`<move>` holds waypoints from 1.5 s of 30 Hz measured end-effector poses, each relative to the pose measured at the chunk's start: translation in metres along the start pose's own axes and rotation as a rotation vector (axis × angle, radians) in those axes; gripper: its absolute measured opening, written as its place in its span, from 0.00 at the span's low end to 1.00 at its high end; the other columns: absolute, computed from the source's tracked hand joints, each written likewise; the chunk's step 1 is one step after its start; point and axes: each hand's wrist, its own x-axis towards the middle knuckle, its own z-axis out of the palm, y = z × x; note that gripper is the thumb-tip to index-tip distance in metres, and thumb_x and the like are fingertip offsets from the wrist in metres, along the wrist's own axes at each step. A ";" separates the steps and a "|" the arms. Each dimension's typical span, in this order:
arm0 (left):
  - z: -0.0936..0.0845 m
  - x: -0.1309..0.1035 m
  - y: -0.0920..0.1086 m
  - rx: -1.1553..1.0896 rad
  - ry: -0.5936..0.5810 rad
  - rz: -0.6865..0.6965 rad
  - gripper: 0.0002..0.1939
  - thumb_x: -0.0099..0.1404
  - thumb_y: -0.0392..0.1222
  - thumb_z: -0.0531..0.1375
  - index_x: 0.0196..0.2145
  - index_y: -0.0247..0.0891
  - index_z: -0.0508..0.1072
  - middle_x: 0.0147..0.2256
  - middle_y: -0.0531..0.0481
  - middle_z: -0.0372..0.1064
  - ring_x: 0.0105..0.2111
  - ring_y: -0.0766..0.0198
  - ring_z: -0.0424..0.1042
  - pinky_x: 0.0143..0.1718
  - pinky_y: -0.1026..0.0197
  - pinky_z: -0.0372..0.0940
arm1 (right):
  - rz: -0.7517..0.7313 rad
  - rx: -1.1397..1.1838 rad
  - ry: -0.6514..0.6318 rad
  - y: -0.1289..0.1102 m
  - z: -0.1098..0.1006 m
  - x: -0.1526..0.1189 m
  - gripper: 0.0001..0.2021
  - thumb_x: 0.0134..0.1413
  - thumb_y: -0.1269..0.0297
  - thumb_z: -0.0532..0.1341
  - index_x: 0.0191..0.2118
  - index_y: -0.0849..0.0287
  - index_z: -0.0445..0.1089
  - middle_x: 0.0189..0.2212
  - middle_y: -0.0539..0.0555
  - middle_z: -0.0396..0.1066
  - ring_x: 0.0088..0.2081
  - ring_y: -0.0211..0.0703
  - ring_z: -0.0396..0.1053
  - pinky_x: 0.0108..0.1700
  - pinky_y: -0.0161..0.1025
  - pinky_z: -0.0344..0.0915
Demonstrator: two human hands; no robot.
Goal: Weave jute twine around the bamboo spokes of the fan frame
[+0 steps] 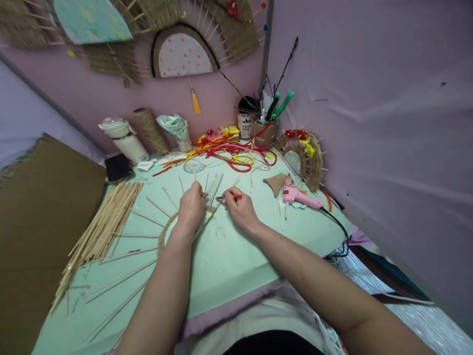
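A half-round piece [161, 241] edged in brown twine lies on the pale green table, with several thin wooden sticks fanning out from its curve. My left hand [192, 204] rests over its upper right part, fingers pinched together near a stick; what they hold is too small to make out. Just right of it, my right hand [240, 209] is closed on a small red-handled tool [237, 196], whose metal tip points left toward the sticks. Between my hands stand out a few sticks [217, 190] and a clear ruler [212, 186].
Loose sticks [107, 217] are piled at the left by a brown board [48, 222]. A pink glue gun [301, 196] with a black cord lies right, near cardboard [275, 184]. Colourful strands [221, 150], a twine roll [151, 130], a white bottle [125, 140] and tool holders [265, 133] line the back.
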 end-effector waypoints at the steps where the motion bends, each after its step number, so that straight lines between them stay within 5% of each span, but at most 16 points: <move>1: 0.000 0.000 0.000 -0.014 0.003 -0.003 0.07 0.59 0.38 0.55 0.28 0.43 0.58 0.23 0.53 0.63 0.24 0.61 0.63 0.25 0.62 0.50 | -0.001 0.002 0.004 0.000 -0.001 0.000 0.11 0.57 0.61 0.51 0.28 0.57 0.65 0.22 0.47 0.65 0.27 0.39 0.63 0.31 0.34 0.57; 6: -0.004 -0.003 0.003 -0.137 0.044 -0.012 0.11 0.58 0.37 0.56 0.25 0.42 0.54 0.22 0.55 0.61 0.26 0.63 0.66 0.26 0.63 0.52 | -0.023 0.034 0.022 -0.002 -0.003 -0.002 0.13 0.59 0.57 0.50 0.31 0.57 0.66 0.23 0.48 0.65 0.29 0.40 0.64 0.32 0.35 0.59; 13: -0.010 -0.008 0.013 -0.334 0.285 0.006 0.12 0.60 0.40 0.54 0.24 0.41 0.52 0.22 0.56 0.60 0.28 0.66 0.67 0.29 0.64 0.56 | -0.047 0.101 0.109 0.006 -0.005 -0.001 0.15 0.59 0.54 0.51 0.46 0.56 0.64 0.28 0.50 0.68 0.26 0.37 0.65 0.31 0.35 0.62; 16: -0.010 -0.011 0.017 -0.350 0.218 0.004 0.09 0.60 0.38 0.53 0.24 0.41 0.54 0.24 0.54 0.63 0.30 0.64 0.70 0.29 0.64 0.57 | -0.020 0.016 0.002 0.009 -0.003 -0.001 0.13 0.60 0.54 0.50 0.42 0.56 0.65 0.23 0.48 0.67 0.25 0.38 0.66 0.31 0.35 0.62; 23: -0.014 -0.016 0.021 -0.190 -0.013 -0.049 0.05 0.58 0.32 0.51 0.31 0.41 0.63 0.28 0.49 0.70 0.36 0.60 0.72 0.30 0.63 0.56 | -0.120 -0.228 -0.189 0.013 0.004 -0.001 0.09 0.61 0.60 0.51 0.41 0.53 0.67 0.35 0.50 0.73 0.36 0.42 0.70 0.39 0.37 0.62; 45: -0.001 -0.005 0.004 -0.360 -0.016 0.048 0.04 0.57 0.34 0.50 0.27 0.42 0.58 0.29 0.51 0.71 0.33 0.62 0.71 0.30 0.64 0.56 | -0.147 -0.189 -0.194 0.008 0.001 -0.005 0.12 0.61 0.58 0.49 0.37 0.56 0.68 0.30 0.50 0.71 0.31 0.39 0.68 0.36 0.34 0.60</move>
